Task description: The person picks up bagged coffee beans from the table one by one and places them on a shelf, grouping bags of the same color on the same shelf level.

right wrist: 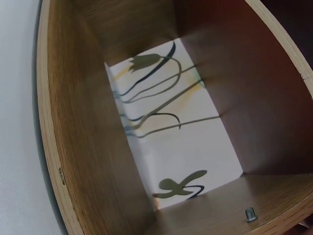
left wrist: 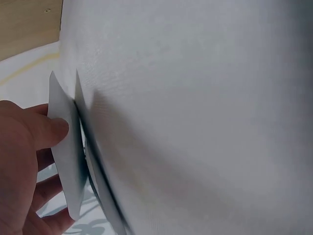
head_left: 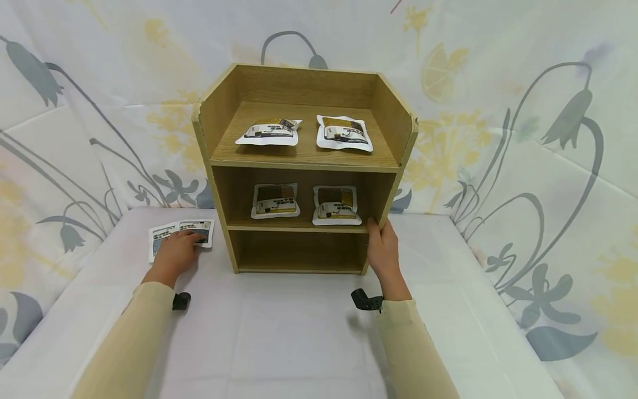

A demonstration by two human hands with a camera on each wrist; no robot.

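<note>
At the left, my left hand (head_left: 174, 254) pinches a flat white-edged packet (head_left: 201, 226). In the left wrist view, the thumb presses the face of this packet (left wrist: 68, 152) and the fingers lie behind it, some partly hidden. A second packet (head_left: 155, 252) lies close beside it, partly covered by the hand. My right hand (head_left: 382, 249) grips the right side of a wooden shelf unit (head_left: 306, 88), beside the middle board. The right wrist view looks into a compartment of the unit, with its wooden wall (right wrist: 93, 127) and a small metal peg (right wrist: 250, 214).
On the top shelf sit two packets, a left one (head_left: 271, 132) and a right one (head_left: 344, 133). The middle shelf holds two more, left (head_left: 275, 200) and right (head_left: 336, 205). A white cloth (head_left: 294, 332) covers the table; flower-patterned fabric (head_left: 498, 111) hangs behind.
</note>
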